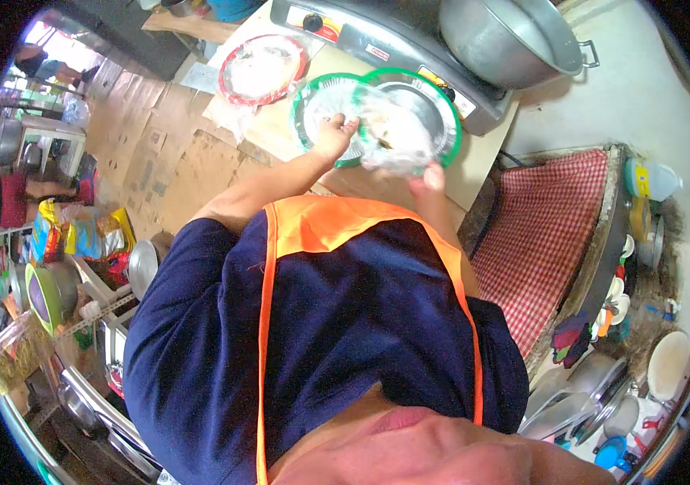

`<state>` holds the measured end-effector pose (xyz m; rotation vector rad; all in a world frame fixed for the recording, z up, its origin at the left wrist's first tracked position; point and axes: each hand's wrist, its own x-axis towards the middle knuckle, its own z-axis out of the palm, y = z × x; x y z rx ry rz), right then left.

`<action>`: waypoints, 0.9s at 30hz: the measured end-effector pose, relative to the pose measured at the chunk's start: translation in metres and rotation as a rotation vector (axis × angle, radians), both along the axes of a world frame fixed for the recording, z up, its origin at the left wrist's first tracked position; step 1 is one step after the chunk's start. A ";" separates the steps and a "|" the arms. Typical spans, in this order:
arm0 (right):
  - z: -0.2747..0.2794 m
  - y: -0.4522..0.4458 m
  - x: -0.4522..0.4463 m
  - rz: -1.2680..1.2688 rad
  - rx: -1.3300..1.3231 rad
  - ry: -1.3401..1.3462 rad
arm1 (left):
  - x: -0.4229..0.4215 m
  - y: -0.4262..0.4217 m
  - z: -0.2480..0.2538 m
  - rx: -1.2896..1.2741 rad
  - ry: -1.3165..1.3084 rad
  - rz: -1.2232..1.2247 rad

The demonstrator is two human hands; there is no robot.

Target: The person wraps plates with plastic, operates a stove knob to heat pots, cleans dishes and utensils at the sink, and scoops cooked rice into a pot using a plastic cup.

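Note:
Two green-rimmed round trays stand side by side on the worktop, the left one (pixel 302 109) partly under the right one (pixel 452 121). My left hand (pixel 335 136) is over the left tray, its thumb and fingers drawn together at the edge of clear plastic; what they pinch is too small to make out. Crumpled clear plastic (pixel 397 133) with something whitish and dark in it lies across the right tray. At the plastic's lower right edge is my right hand (pixel 430 179), blurred, its fingers hard to make out. A red-rimmed tray (pixel 262 69) wrapped in plastic lies further left.
Behind the trays stands a gas stove (pixel 377 52) with a large metal pot (pixel 511 40). A red checked cloth (pixel 543 234) covers a surface at the right. Dishes hang and stand at the lower right. Racks with bags and bowls line the left; people are at the far left.

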<state>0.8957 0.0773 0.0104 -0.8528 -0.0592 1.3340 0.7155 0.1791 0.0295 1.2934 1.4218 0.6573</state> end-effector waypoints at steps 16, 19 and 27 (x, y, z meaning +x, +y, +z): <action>0.012 -0.091 0.016 0.567 -0.180 0.550 | 0.070 -0.046 0.009 0.327 -0.289 -0.892; -0.007 -0.079 0.020 0.706 -0.323 -0.798 | 0.074 -0.038 0.016 0.401 -0.312 -0.928; 0.043 -0.019 0.004 -0.131 0.075 -1.566 | 0.023 -0.003 0.033 0.464 -0.546 -0.861</action>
